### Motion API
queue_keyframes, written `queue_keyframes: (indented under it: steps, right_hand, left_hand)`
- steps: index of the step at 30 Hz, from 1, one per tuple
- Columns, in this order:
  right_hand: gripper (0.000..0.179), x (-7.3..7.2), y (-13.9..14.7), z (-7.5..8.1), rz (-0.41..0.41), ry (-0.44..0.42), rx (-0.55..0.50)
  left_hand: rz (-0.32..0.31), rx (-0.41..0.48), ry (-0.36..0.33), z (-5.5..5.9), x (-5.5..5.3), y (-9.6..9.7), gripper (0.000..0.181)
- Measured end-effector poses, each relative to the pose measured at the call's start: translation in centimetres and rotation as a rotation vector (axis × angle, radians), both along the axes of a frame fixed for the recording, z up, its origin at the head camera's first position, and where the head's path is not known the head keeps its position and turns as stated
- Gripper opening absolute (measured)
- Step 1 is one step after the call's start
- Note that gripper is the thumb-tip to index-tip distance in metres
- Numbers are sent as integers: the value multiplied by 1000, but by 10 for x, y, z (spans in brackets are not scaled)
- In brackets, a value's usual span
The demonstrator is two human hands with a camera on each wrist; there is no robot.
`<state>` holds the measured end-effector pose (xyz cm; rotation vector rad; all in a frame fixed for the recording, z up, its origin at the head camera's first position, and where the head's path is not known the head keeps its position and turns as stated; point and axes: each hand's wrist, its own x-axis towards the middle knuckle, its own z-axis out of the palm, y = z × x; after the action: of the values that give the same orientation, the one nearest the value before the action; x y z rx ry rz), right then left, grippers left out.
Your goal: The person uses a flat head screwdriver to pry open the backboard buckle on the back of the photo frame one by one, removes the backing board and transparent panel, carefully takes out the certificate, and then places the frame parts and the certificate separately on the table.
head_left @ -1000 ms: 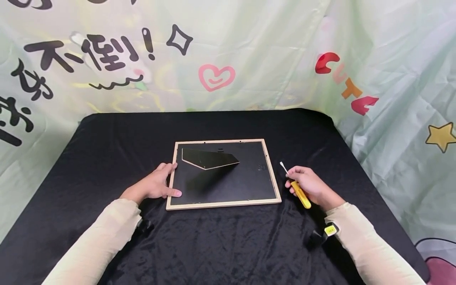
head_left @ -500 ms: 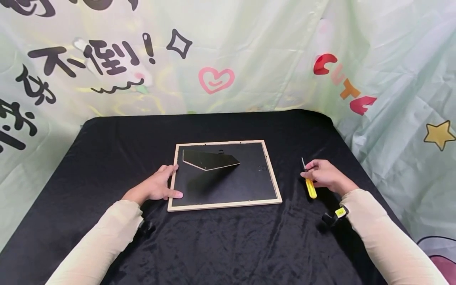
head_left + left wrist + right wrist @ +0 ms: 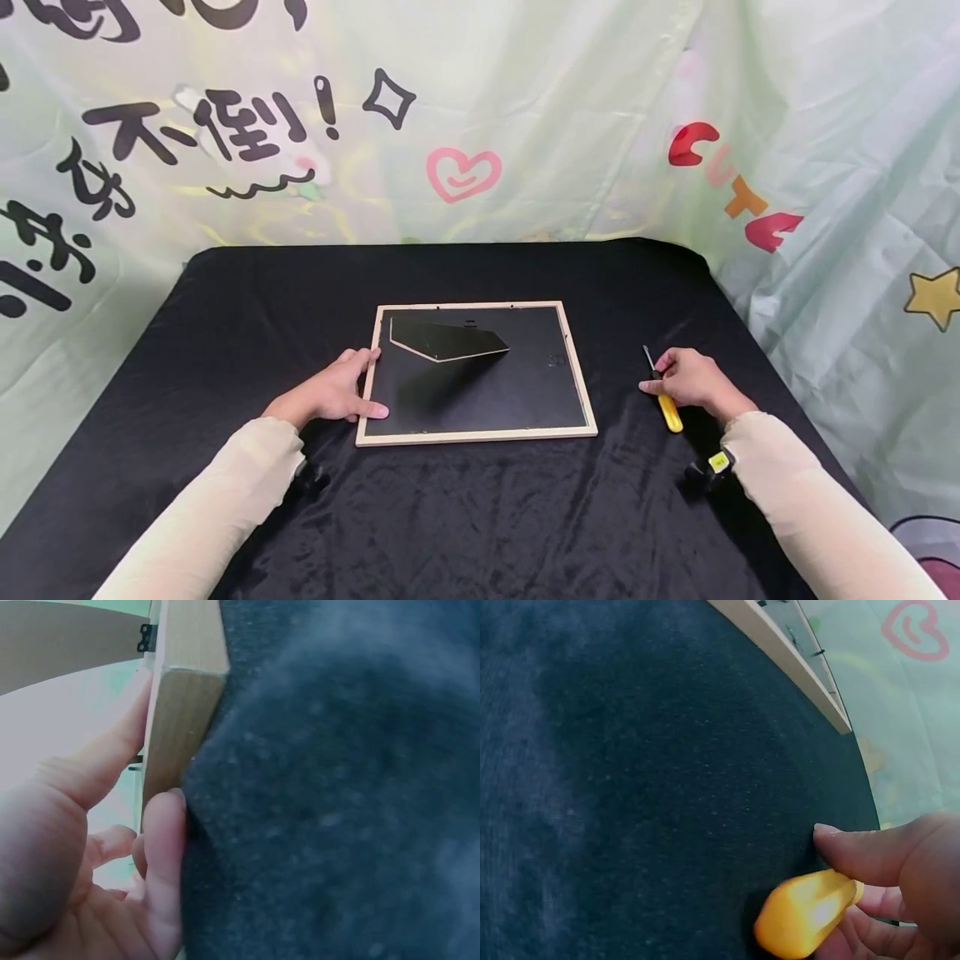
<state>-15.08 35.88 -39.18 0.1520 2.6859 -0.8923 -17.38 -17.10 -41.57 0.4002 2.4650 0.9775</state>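
A picture frame (image 3: 510, 396) with a pale wooden border lies back side up on the black cloth. Its dark easel stand (image 3: 448, 340) is raised off the backing. My left hand (image 3: 337, 390) grips the frame's left side, its thumb over the border and its fingers along the outer edge. To the right of the frame, my right hand (image 3: 693, 382) pinches a yellow-handled screwdriver (image 3: 670, 414) near the top of its handle, low over the cloth. The metal shaft points away from me. In the right wrist view the handle's rounded butt (image 3: 791, 926) shows below the thumb, while the shaft is hidden.
Black cloth (image 3: 480, 517) covers the table. Behind it and to the right hangs a pale green printed curtain (image 3: 570, 125). Small dark metal tabs (image 3: 148, 637) stick out along the frame's inner edge.
My right hand has moved to the right with the screwdriver, away from the frame, and lower toward the cloth. My left hand keeps its grip on the frame. The head view has shifted slightly.
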Motion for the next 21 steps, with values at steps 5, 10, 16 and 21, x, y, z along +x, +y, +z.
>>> queue_keyframes:
  steps: [5, 10, 16, 21]
  right_hand:
    - [44, -1, -1, 4, 55, 38, 93]
    - [45, -5, -2, 14, 101, 100, 167]
    - [42, -12, -17, 31, 211, 195, 176]
    - [33, -30, -42, 42, 346, 294, 157]
  left_hand:
    - [1, 3, -22, 2, -2, -1, 105]
    - [-2, -10, -25, 3, -2, -3, 98]
    - [-61, -47, 14, 9, -2, -6, 84]
    - [-131, -89, 116, 17, -11, -9, 85]
